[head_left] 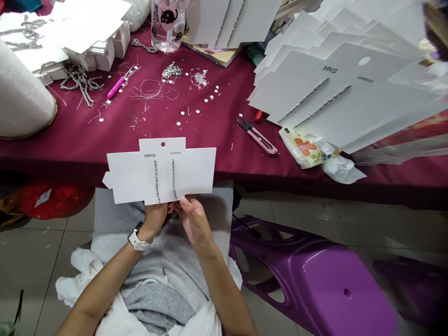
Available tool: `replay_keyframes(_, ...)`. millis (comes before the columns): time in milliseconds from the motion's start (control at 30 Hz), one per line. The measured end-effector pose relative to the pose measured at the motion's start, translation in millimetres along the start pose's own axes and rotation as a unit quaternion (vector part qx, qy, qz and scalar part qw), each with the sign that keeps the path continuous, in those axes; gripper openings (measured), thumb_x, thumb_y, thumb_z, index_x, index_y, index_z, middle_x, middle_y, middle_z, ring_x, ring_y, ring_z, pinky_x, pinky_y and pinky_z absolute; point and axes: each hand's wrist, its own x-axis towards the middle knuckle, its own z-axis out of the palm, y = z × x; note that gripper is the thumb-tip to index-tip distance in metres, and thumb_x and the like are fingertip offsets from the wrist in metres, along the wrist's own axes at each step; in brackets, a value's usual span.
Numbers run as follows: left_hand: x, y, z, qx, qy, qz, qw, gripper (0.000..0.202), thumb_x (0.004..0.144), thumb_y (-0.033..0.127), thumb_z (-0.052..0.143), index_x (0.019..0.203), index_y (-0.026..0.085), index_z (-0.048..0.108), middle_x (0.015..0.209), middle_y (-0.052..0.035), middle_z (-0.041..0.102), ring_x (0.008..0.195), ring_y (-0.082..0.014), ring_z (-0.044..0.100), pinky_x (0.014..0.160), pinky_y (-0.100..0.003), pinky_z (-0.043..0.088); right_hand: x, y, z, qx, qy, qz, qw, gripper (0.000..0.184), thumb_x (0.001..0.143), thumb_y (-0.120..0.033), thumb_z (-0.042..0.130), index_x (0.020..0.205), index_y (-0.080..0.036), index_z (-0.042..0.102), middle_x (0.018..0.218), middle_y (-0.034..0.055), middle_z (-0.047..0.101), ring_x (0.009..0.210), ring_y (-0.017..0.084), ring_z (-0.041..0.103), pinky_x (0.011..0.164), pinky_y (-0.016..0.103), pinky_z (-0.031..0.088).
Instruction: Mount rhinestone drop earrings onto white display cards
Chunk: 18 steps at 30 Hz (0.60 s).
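**Earring card (161, 170) held up at the near edge of a maroon-covered table (70, 151)**

The table runs across the whole view, with the person's grey-clothed lap just below its near edge. Beyond that edge, to the lower right, stands one glossy purple plastic stool (308, 280). A large fan of overlapping white cards (336, 84) covers the table's far right corner, and the top card shows two sparkling strands. One thick white roll (21, 91) lies at the left edge.

The single earring card, printed MNG and EARRINGS, overlaps the near edge at centre. Two rhinestone strands (156, 182) hang side by side down it. The left hand (154, 219), with one white wristwatch (137, 238), and the right hand (196, 224) meet beneath the card. Their fingers (185, 205) pinch its lower edge in a narrow grip.

Toward the far edge stands one clear water bottle (168, 23) with a cat design. Left of centre lies a tangle of rhinestone chain (80, 81), with one pink pen-shaped tool (117, 87) beside it. Near the fan rest one pair of pink-handled thread snips (259, 140) and one crumpled printed wrapper (308, 149). Many tiny white dots (184, 112), too scattered to count exactly, dot the cloth.
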Motion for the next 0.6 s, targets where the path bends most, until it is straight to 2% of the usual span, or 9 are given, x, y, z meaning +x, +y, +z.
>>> replay_keyframes(100, 2.9, -2.0, -1.8, -0.006, 0.0, 0.016, 1.0, 0.039, 0.065, 0.048, 0.06, 0.051, 0.018, 0.038, 0.046, 0.0044, 0.043, 0.042, -0.0069, 0.038, 0.042, -0.021, 0.035, 3.2, 1.3, 4.5, 0.031, 0.008, 0.014, 0.999, 0.028, 0.067, -0.042, 0.066, 0.076, -0.017, 0.059, 0.065, -0.0019, 0.06, 0.062, 0.01, 0.055, 0.066, 0.024, 0.045)
replay_keyframes(233, 6.9, -3.4, -11.4, 0.019, 0.023, 0.049, 0.998, 0.032, 0.065, 0.044, 0.06, 0.055, 0.018, 0.044, 0.052, 0.0028, 0.049, 0.048, -0.0094, 0.044, 0.05, -0.024, 0.042, 3.1, 4.5, 10.8, 0.03, 0.048, 0.026, 0.998, 0.026, 0.064, -0.037, 0.07, 0.078, -0.017, 0.061, 0.07, -0.0018, 0.063, 0.063, 0.009, 0.055, 0.069, 0.023, 0.046)
replay_keyframes(367, 7.9, -1.9, -21.2, 0.059, 0.039, 0.077, 0.995, 0.03, 0.061, 0.042, 0.064, 0.052, 0.02, 0.046, 0.052, 0.0015, 0.051, 0.059, -0.0145, 0.051, 0.068, -0.031, 0.047, -4.6, 6.8, 17.4, 0.003, 0.058, -0.022, 0.998, 0.023, 0.068, -0.037, 0.066, 0.083, -0.019, 0.061, 0.082, 0.0004, 0.065, 0.077, 0.011, 0.059, 0.08, 0.025, 0.046)
replay_keyframes(467, 2.9, -0.9, -23.9, 0.081, 0.028, 0.083, 0.993, 0.025, 0.061, 0.043, 0.064, 0.058, 0.021, 0.053, 0.062, -0.0027, 0.058, 0.08, -0.0223, 0.058, 0.081, -0.038, 0.046, -11.7, 6.1, 21.4, -0.001, 0.054, -0.067, 0.996, 0.023, 0.07, -0.036, 0.064, 0.088, -0.022, 0.062, 0.089, 0.0007, 0.065, 0.092, 0.013, 0.058, 0.094, 0.03, 0.041)
replay_keyframes(533, -3.2, -0.1, -24.9, 0.092, 0.013, 0.084, 0.992, 0.023, 0.061, 0.043, 0.065, 0.067, 0.022, 0.059, 0.075, -0.006, 0.063, 0.099, -0.0269, 0.055, 0.089, -0.041, 0.042, -15.9, 3.7, 23.1, 0.012, 0.044, -0.077, 0.996, 0.023, 0.069, -0.037, 0.064, 0.088, -0.024, 0.062, 0.088, 0.0004, 0.066, 0.093, 0.014, 0.059, 0.096, 0.033, 0.04)
replay_keyframes(600, -9.8, 2.0, -27.6, 0.096, 0.0, 0.087, 0.992, 0.026, 0.061, 0.044, 0.066, 0.075, 0.022, 0.062, 0.086, -0.0083, 0.064, 0.111, -0.0292, 0.05, 0.095, -0.043, 0.038, -20.0, -0.1, 23.5, 0.023, 0.027, -0.073, 0.997, 0.021, 0.067, -0.038, 0.066, 0.083, -0.025, 0.064, 0.086, 0.0006, 0.066, 0.089, 0.015, 0.06, 0.094, 0.034, 0.042)
